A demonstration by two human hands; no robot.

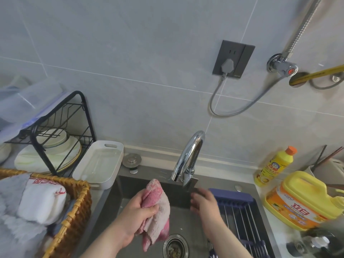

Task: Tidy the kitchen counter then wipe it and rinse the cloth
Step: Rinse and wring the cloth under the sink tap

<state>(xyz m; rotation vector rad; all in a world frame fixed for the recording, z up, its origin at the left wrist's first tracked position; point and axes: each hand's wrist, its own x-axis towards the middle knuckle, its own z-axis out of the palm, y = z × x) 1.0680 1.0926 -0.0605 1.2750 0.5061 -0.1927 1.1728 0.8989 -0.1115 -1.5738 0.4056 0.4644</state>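
My left hand grips a wet pink and white cloth over the grey sink. The cloth's ends stick up above my fist and hang down toward the drain. My right hand hovers just below and right of the chrome faucet, fingers relaxed and holding nothing. No water stream is visible from the spout.
A blue drying rack spans the sink's right side. Two yellow detergent bottles stand on the right counter. On the left sit a white tray, a black dish rack with plates and a wicker basket of cloths.
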